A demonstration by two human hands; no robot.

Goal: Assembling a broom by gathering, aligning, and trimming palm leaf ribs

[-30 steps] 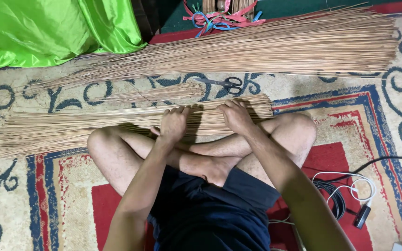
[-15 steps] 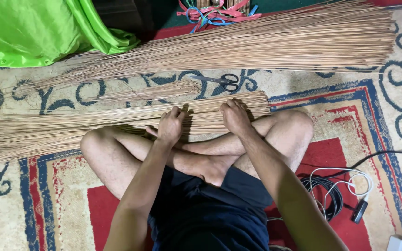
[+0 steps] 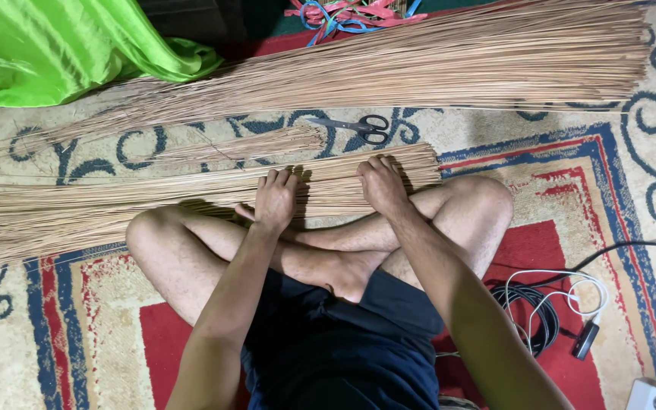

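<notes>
Fingers of left hand (image 3: 275, 199) now lie flat and extended on the near stick bundle (image 3: 191, 193), close together, tips pointing away from the body; half a sec ago they were curled as if pinching a few sticks, so the grip has loosened into a flat press. Right hand (image 3: 381, 186) much the same as before: fingers bent down over the bundle's thick end, pressing on top, not clearly pinching any single stick. Both hands rest on the bundle, near each other, just past the crossed legs.

Bundle lies across the carpet (image 3: 77, 326) in front of the knees, cut ends at right, thin tips fanning off to the left. View shifted slightly down/left vs 1 s ago; the bundle itself hasn't visibly moved. Judgement: hands are flattening/evening the sticks rather than lifting any.

Around: smaller loose sheaf (image 3: 244, 144) just beyond, scissors (image 3: 358, 126) beside it, big stick pile (image 3: 434, 64) further off, green cloth (image 3: 62, 45) top left, cables (image 3: 556, 304) at right.
</notes>
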